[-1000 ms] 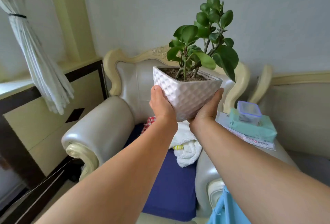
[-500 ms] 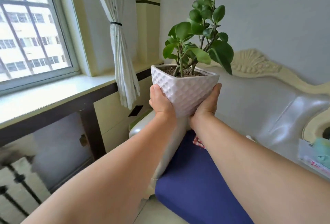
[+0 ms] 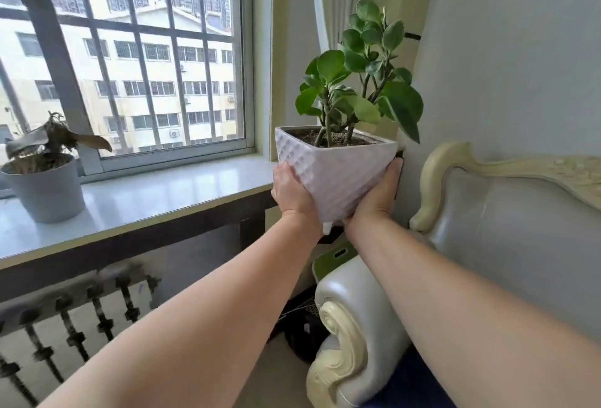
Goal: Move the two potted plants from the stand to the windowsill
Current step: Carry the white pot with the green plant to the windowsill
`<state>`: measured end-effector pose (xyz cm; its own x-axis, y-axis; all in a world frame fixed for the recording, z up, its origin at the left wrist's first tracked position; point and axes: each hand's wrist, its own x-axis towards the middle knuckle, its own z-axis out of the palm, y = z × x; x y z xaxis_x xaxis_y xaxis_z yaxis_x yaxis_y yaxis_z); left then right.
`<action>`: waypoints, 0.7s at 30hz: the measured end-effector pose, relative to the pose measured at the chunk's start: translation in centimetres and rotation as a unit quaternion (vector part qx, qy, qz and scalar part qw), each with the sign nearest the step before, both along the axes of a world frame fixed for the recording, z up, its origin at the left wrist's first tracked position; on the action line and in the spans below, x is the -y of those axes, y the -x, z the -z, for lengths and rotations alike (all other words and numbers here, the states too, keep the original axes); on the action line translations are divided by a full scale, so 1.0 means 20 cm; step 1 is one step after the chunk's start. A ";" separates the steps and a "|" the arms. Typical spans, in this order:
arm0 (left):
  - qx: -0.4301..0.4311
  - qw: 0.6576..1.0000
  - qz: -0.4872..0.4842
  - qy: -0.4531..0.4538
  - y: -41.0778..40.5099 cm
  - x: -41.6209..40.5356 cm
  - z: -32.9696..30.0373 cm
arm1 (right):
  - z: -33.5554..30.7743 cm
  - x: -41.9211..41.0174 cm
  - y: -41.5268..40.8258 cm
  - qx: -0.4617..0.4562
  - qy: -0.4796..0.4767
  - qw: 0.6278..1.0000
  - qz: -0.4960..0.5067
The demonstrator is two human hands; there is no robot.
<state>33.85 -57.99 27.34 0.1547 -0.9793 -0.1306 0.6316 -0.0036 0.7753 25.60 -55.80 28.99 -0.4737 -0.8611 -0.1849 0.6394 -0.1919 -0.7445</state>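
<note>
I hold a white dimpled square pot (image 3: 338, 173) with a round-leaved green plant (image 3: 361, 82) in the air, just off the right end of the windowsill (image 3: 156, 193). My left hand (image 3: 291, 193) grips its left side and my right hand (image 3: 377, 196) its right side and bottom. A grey round pot (image 3: 45, 189) with a wilted, brown-leaved plant (image 3: 52, 140) stands on the windowsill at the far left. The stand is out of view.
A barred window (image 3: 130, 49) rises behind the sill, with a tied curtain (image 3: 338, 1) at its right. A cream leather armchair (image 3: 471, 228) sits right of the sill, its armrest (image 3: 351, 326) below my hands. A radiator (image 3: 65, 326) runs under the sill.
The view has swung left from the armchair to the window. The white pot, still in both hands, has come up close to the right end of the windowsill.
</note>
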 end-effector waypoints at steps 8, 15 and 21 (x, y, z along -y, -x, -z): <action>-0.007 0.997 -0.076 -0.007 -0.42 0.41 0.00 | -0.01 0.46 -0.41 -0.025 -0.008 0.995 -0.094; 0.004 0.994 -0.112 -0.007 -0.83 0.78 0.01 | 0.00 0.83 -0.81 -0.021 -0.006 0.992 -0.122; -0.030 0.991 -0.131 0.003 -1.09 1.06 0.03 | 0.03 1.15 -1.07 -0.018 -0.007 0.989 -0.146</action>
<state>55.58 -79.12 26.81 0.3954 -0.9075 -0.1417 0.6550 0.1704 0.7362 46.97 -78.76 28.36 -0.2118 -0.9597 -0.1846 0.6389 0.0070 -0.7693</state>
